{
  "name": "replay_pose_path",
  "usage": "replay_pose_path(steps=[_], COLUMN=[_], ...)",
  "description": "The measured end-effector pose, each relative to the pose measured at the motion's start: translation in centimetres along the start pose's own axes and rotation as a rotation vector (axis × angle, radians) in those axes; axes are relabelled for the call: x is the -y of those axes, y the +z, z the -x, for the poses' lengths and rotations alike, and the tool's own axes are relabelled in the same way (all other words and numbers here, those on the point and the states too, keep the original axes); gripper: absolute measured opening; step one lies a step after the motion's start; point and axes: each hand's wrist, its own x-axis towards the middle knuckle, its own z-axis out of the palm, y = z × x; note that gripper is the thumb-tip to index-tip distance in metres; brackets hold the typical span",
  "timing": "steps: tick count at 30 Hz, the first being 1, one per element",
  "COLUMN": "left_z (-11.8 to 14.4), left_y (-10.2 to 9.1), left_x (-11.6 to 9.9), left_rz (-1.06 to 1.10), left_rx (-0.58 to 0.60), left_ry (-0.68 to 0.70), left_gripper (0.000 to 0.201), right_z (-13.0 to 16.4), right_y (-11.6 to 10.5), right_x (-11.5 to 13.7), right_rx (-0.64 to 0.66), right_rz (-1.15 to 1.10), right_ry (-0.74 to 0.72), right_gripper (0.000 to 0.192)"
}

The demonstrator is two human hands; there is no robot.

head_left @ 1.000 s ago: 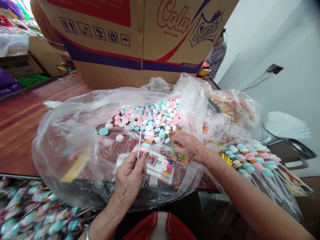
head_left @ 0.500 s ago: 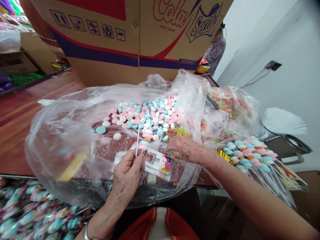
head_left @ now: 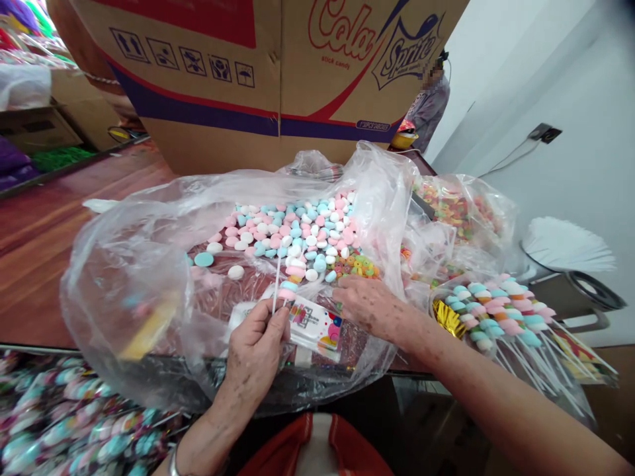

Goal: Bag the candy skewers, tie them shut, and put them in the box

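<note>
My left hand (head_left: 256, 344) is closed, pinching a bare white stick (head_left: 277, 281) together with a candy skewer (head_left: 294, 272) threaded with pink, white and blue marshmallows and an orange gummy piece. Just below the gummy rings (head_left: 358, 266), my right hand (head_left: 370, 305) has its fingers curled downward; the fingertips are partly hidden, and I cannot make out what they hold. Beyond both hands spreads a pile of loose pink, blue and white marshmallows (head_left: 302, 228) on clear plastic. Between the hands lies a stack of printed cards (head_left: 315, 325), partly covered by my left hand.
A big cardboard box (head_left: 223, 125) stands behind the candy. To the right lie finished marshmallow skewers (head_left: 501, 307), gold twist ties (head_left: 448, 320) and a bag of gummies (head_left: 459, 205). Wrapped skewers (head_left: 84, 423) fill the lower left. Another person (head_left: 430, 106) is beyond the box.
The view has shifted slightly, so everything sits a little further right. My left hand keeps its pinch on the skewer and stick; my right hand stays by the gummy rings with little visible movement.
</note>
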Motion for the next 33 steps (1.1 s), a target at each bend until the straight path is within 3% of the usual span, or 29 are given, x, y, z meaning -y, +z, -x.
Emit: replay_pose_path(steps=[7, 12, 16, 23, 33], left_z=[0.1, 0.3, 0.3, 0.0, 0.1], left_y=[-0.3, -0.4, -0.3, 0.0, 0.1], left_x=[-0.3, -0.6, -0.9, -0.9, -1.3], left_rz=[0.014, -0.133, -0.196, -0.195, -0.227], left_rx=[0.106, 0.235, 0.244, 0.212, 0.202], left_ry=[-0.014, 0.06, 0.077, 0.04, 0.064], left_gripper=[0.028, 0.026, 0.027, 0.027, 0.027], right_z=[-0.4, -2.1, -2.4, -2.2, -2.1], right_y=[0.6, 0.4, 0.7, 1.4, 2.2], right_x=[-1.0, -1.9, -1.7, -1.3, -1.2], right_rx=[-0.271, -0.48, -0.536, -0.581, -0.705], right_rz=[-0.44, -0.822, -0.994, -1.04, -0.823], right_ry=[0.161, 0.224, 0.224, 0.221, 0.209], right_gripper=[0.007, 0.032, 0.033, 0.03, 0.023])
